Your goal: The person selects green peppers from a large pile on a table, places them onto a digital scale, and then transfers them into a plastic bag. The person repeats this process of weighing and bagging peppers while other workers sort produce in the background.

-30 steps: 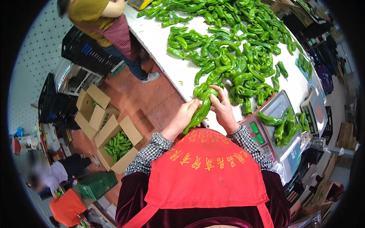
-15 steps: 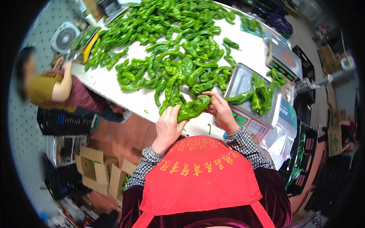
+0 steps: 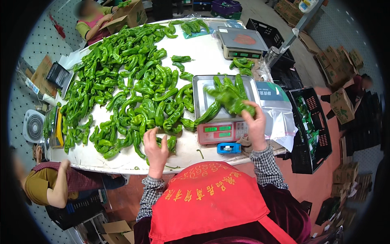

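Observation:
My right hand (image 3: 254, 124) grips a long green pepper (image 3: 225, 99), blurred by motion, over the metal tray (image 3: 201, 87) of a red scale (image 3: 217, 138), where several peppers (image 3: 209, 112) lie. My left hand (image 3: 156, 150) is at the near edge of the loose pepper pile (image 3: 130, 114) on the white table (image 3: 89, 160), fingers curled but apart, beside a pepper that it may touch. A blue tape dispenser (image 3: 228, 148) sits below the scale, with a plastic bag (image 3: 276, 122) to its right.
Co-workers are at the lower left (image 3: 46, 183), upper left (image 3: 93, 30) and right (image 3: 353, 93). A second scale (image 3: 237, 38), a metal pole (image 3: 294, 34), a black crate (image 3: 308, 162) with items inside, a grey fan (image 3: 34, 126) and cardboard boxes (image 3: 115, 232) surround me.
My view has swung right and up. The pepper that both hands held has moved right onto the scale tray in my right hand; my left hand has let go of it.

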